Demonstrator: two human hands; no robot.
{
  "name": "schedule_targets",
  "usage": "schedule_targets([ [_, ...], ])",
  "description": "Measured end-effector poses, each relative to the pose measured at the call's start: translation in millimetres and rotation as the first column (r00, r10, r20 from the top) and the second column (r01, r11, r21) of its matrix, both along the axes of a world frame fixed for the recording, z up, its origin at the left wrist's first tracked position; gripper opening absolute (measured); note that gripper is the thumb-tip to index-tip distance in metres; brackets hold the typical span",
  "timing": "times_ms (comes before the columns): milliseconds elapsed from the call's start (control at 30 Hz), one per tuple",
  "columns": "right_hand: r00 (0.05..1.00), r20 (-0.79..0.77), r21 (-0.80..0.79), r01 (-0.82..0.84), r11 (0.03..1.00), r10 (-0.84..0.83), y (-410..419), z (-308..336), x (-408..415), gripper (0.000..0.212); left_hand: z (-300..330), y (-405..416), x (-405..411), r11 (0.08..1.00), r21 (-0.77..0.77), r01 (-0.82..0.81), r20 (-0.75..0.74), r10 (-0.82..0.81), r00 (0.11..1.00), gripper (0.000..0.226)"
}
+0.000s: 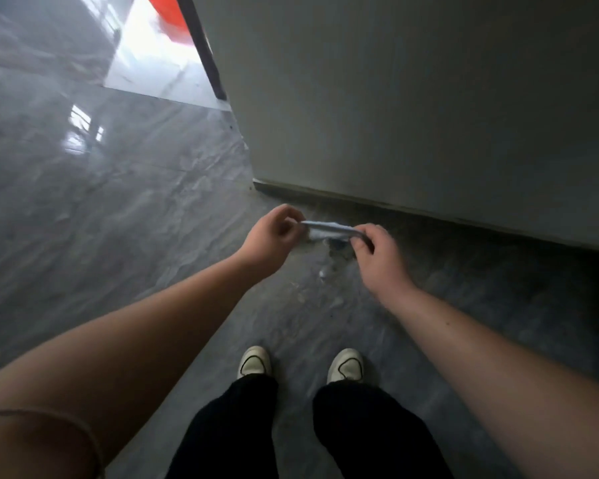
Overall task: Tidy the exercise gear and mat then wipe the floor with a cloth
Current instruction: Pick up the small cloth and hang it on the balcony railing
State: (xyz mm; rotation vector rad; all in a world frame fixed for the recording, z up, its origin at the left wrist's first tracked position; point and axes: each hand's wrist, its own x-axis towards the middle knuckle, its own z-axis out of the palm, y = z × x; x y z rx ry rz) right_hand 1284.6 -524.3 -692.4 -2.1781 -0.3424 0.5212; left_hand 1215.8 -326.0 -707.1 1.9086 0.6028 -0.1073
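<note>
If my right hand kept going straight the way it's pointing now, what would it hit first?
Probably the left hand. The right hand points leftward along the stretched pale grey-blue cloth that both hands pinch; depth is unclear, so it might pass over the glossy grey floor.

A small pale grey-blue cloth (329, 229) is held stretched between both hands above the floor (118, 209). One end is pinched by the left hand (274, 236), the other by the right hand (377, 257), fingers curled on each. Grey marbled glossy floor is seen, with a pale wall (429, 98) just beyond. Two cream shoes (255, 361) and black trouser legs (229, 430) are seen below the hands.
</note>
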Motion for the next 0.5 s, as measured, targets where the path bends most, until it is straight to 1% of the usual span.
schedule_targets([
  [67,1.0,0.002,0.024,0.006,1.0,-0.006,8.2,79.6,-6.5,0.018,84.8,5.6,-10.6,0.997,-0.026,-0.07,0.021,0.07,0.997,0.005],
  [167,1.0,0.01,0.048,0.022,0.999,-0.022,17.0,200.4,-15.7,0.016,210.9,10.0,-27.3,0.988,-0.035,-0.147,0.064,0.149,0.987,0.01],
  [233,0.997,0.081,0.052,0.013,0.999,-0.017,19.5,272.0,-23.1,0.007,288.9,11.2,-42.4,0.984,-0.041,-0.173,0.081,0.176,0.981,0.005],
  [300,0.984,0.176,0.013,-0.024,1.0,0.021,20.4,336.4,-30.1,0.019,359.6,11.0,-60.3,0.98,-0.047,-0.192,0.112,0.196,0.974,0.005],
  [333,0.982,0.182,0.008,-0.058,0.998,0.055,20.3,365.6,-33.5,0.024,391.7,10.5,-69.1,0.977,-0.064,-0.206,0.134,0.213,0.968,0.008],
  [367,0.982,0.157,0.027,-0.114,0.993,0.109,20.8,391.2,-37.3,0.026,422.1,10.0,-78.4,0.97,-0.097,-0.222,0.161,0.235,0.958,0.01],
  [433,0.971,0.098,0.123,-0.227,0.966,0.216,23.1,433.7,-46.9,0.02,472.3,8.6,-97.5,0.958,-0.164,-0.234,0.213,0.266,0.94,0.01],
  [500,0.942,0.141,0.179,-0.326,0.928,0.304,25.6,462.9,-59.5,0.014,506.5,6.3,-117.3,0.954,-0.185,-0.237,0.265,0.281,0.922,0.012],
])
